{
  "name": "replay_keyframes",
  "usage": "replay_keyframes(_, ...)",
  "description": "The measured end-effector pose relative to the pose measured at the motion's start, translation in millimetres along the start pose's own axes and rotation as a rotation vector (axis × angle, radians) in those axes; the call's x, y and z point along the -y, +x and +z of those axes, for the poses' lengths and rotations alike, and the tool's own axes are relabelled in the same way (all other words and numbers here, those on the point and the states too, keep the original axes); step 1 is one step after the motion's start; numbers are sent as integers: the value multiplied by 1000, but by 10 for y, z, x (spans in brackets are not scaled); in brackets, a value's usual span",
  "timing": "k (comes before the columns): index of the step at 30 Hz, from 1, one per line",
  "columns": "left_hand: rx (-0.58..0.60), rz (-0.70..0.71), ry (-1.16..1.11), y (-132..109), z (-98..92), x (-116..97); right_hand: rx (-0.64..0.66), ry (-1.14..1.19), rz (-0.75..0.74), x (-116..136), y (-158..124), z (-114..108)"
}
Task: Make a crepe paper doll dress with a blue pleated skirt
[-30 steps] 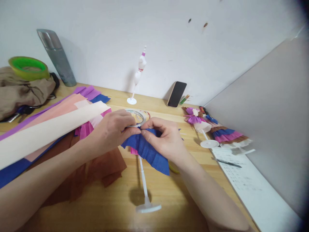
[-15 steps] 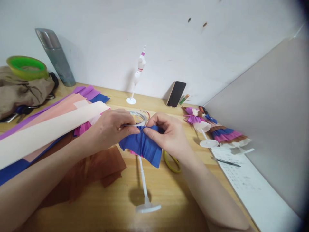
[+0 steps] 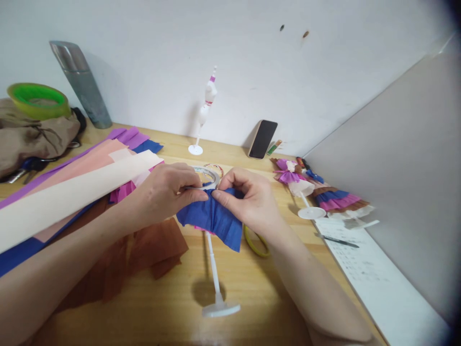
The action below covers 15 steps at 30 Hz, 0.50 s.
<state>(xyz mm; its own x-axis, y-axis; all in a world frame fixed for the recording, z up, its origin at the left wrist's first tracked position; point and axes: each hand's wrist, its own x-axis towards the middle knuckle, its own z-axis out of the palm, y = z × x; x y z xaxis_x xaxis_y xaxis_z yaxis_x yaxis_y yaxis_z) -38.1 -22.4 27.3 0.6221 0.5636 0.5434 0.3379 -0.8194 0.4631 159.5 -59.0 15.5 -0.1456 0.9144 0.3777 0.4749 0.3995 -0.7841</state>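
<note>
A small white doll stand (image 3: 218,300) lies toward me on the wooden table (image 3: 180,307), its upper end wrapped in pleated blue crepe paper (image 3: 216,221) over a pink layer. My left hand (image 3: 163,192) pinches the top left of the blue paper with thumb and forefinger. My right hand (image 3: 250,199) pinches the same top edge from the right, fingers curled. Just behind my hands lies a roll of tape (image 3: 207,174). A yellow scissor loop (image 3: 255,242) shows under my right wrist.
Sheets of crepe paper (image 3: 72,190) in cream, pink, purple, blue and brown cover the left of the table. A bare mannequin stand (image 3: 205,113), a phone (image 3: 262,139) and a steel flask (image 3: 81,84) lean at the wall. A dressed doll (image 3: 317,194), pen and printed sheet (image 3: 374,278) lie right.
My right hand has gathered the blue paper inward, so its lower right corner has drawn up and left. The yellow scissor loop has come into view. My left hand has stayed put.
</note>
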Motion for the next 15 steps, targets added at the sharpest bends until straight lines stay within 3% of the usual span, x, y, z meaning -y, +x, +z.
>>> replay_keyframes(10, -10, 24, -1, -26, 17, 24, -8, 4, 19, 11, 0, 16)
replay_keyframes(15, 9, 116, 9, -28, 27, 33, 26, 143, 98, -31, 36, 52)
